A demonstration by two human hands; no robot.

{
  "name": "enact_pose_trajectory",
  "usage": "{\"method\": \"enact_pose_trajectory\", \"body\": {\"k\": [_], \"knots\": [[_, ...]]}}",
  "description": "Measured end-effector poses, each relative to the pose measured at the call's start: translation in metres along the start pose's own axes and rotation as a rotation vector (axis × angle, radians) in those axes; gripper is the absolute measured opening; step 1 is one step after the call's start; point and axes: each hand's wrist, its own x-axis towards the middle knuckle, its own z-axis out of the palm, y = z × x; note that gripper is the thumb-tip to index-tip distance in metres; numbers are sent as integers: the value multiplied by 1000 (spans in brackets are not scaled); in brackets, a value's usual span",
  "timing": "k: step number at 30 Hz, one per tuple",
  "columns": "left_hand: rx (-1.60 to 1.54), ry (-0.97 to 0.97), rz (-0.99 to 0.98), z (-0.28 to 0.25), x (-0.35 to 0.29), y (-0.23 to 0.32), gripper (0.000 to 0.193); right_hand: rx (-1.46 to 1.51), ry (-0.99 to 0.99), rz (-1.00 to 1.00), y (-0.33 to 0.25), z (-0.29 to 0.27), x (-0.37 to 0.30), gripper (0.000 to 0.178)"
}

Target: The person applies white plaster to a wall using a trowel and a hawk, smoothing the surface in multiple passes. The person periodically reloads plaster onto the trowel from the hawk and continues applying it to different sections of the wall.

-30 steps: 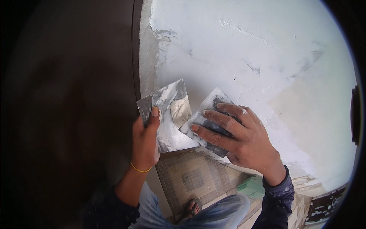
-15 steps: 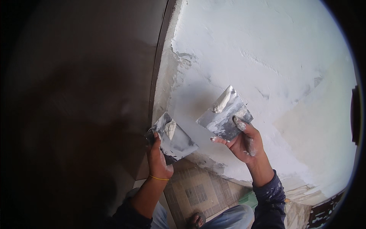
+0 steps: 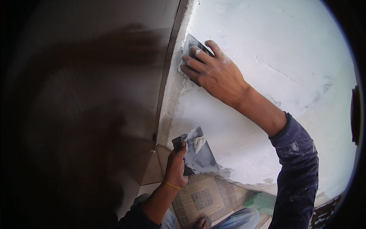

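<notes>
My right hand [image 3: 213, 70] is spread over a flat putty blade [image 3: 187, 47] and presses it against the white wall [image 3: 236, 126] by its left edge. The fingers lie across the back of the blade, and whitish smears mark the fingertips. Lower down, my left hand [image 3: 177, 164] grips a second flat putty blade [image 3: 204, 158], thumb on top. A lump of white putty [image 3: 198, 144] sits on that blade, with grey smears around it. This blade is held apart from my right hand, in front of the wall's lower part.
Along the wall's left edge runs a brown frame strip [image 3: 167, 72] beside a dark glossy panel [image 3: 95, 95]. Below lie a patterned tile floor [image 3: 202, 198] and a green object [image 3: 261, 202]. My sandaled foot [image 3: 203, 222] stands at the bottom.
My right hand has turned over and moved up and left, bringing its blade from in front of me onto the wall's edge. My left hand has shifted slightly right and down with its blade.
</notes>
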Motion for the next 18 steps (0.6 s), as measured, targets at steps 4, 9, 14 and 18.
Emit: {"method": "enact_pose_trajectory", "body": {"k": [4,9,14,18], "knots": [[-6,-44,18,-3,1,-3,39,-34,63,-3,-2,8,-4,27],[8,-27,7,-3,0,-5,41,-72,62,-15,-5,22,-6,28],[-38,-64,21,-2,1,-5,38,-119,55,17,-9,26,-5,28],[-43,-101,44,-2,1,-8,40,-217,44,4,-8,27,-10,22]]}}
